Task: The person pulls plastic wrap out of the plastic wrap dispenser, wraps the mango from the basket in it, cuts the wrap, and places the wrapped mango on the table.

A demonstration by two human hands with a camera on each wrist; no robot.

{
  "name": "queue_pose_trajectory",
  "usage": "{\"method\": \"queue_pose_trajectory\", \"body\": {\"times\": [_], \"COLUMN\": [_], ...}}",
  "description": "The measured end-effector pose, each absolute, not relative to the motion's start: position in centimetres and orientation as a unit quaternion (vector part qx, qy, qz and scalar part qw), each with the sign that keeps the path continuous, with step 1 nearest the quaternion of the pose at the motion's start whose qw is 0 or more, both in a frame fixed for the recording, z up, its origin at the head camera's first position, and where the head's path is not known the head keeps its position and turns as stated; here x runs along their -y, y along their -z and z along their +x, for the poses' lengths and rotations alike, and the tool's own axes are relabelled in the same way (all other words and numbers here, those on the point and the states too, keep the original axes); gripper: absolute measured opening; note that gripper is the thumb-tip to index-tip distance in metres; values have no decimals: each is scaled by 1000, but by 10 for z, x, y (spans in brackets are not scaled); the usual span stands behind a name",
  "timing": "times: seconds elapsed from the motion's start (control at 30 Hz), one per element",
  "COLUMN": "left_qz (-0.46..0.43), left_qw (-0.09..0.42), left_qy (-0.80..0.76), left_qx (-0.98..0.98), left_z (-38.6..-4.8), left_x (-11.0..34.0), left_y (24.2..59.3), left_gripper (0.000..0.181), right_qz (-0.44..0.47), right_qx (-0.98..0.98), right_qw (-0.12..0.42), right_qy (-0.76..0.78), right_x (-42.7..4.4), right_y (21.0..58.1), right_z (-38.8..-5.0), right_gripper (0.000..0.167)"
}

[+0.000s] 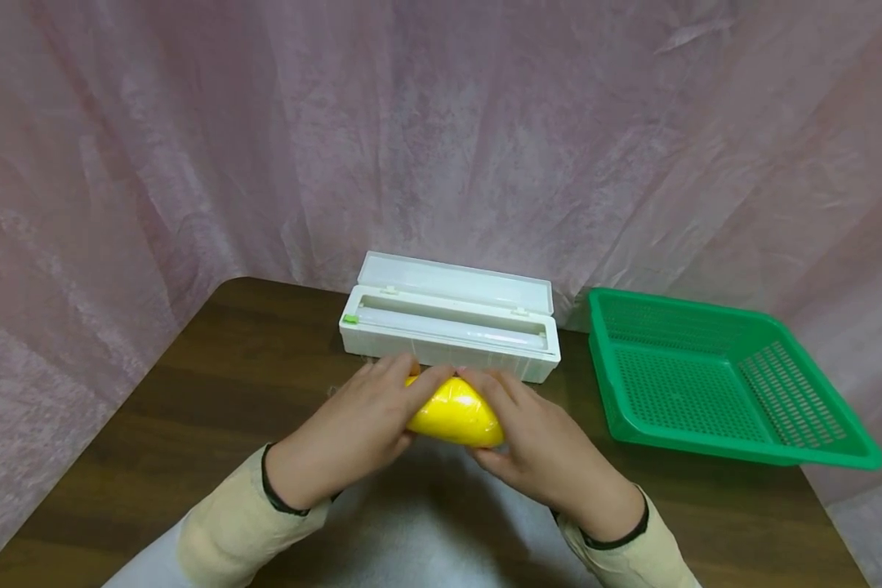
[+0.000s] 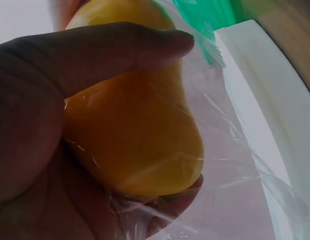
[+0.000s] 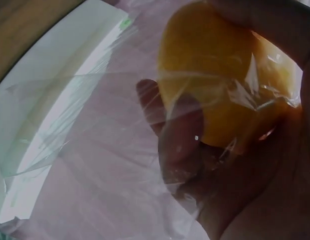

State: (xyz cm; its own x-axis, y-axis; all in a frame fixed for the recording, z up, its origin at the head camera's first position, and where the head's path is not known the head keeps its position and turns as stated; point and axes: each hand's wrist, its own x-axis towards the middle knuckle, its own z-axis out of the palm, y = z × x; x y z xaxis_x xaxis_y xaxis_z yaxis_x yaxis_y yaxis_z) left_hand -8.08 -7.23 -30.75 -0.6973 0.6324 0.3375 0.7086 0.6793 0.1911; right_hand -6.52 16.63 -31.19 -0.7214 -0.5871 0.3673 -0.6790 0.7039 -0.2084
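Note:
Both hands grip a smooth, yellow, pear-shaped fruit [image 1: 456,412], whose exact kind I cannot tell. My left hand [image 1: 356,433] holds one end, its thumb lying across the fruit [image 2: 139,135] in the left wrist view. Fingers of my right hand [image 1: 547,437] curl round the other end. Clear cling film [image 3: 109,135] covers the fruit, with wrinkles over it, and stretches toward a white cling film dispenser [image 1: 448,347] just beyond the hands. Its lid [image 1: 456,282] stands raised at the back, exposing the film roll [image 1: 448,325]. The fruit's underside is hidden in the head view.
A green plastic basket [image 1: 683,392] with a perforated bottom stands right of the dispenser. A green slider [image 1: 350,318] sits at the dispenser's left end. Behind the dark wooden table [image 1: 191,425] hangs a pink curtain [image 1: 485,147]. A pale surface [image 1: 419,523] lies below the hands.

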Motion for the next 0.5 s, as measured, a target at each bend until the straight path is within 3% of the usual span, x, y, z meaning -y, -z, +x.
{"method": "queue_pose_trajectory", "body": {"times": [0.27, 0.5], "left_qz": [-383, -392], "left_qw": [99, 37], "left_qy": [174, 187], "left_qx": [902, 900], "left_z": [-89, -101], "left_x": [72, 72], "left_y": [319, 328], "left_gripper": [88, 85], "right_qz": [340, 324], "right_qx": [919, 926], "right_qw": [71, 9], "right_qy": [-185, -192], "right_x": [-170, -175], "right_y": [315, 321], "right_z": [-69, -76], "right_gripper": [87, 95]}}
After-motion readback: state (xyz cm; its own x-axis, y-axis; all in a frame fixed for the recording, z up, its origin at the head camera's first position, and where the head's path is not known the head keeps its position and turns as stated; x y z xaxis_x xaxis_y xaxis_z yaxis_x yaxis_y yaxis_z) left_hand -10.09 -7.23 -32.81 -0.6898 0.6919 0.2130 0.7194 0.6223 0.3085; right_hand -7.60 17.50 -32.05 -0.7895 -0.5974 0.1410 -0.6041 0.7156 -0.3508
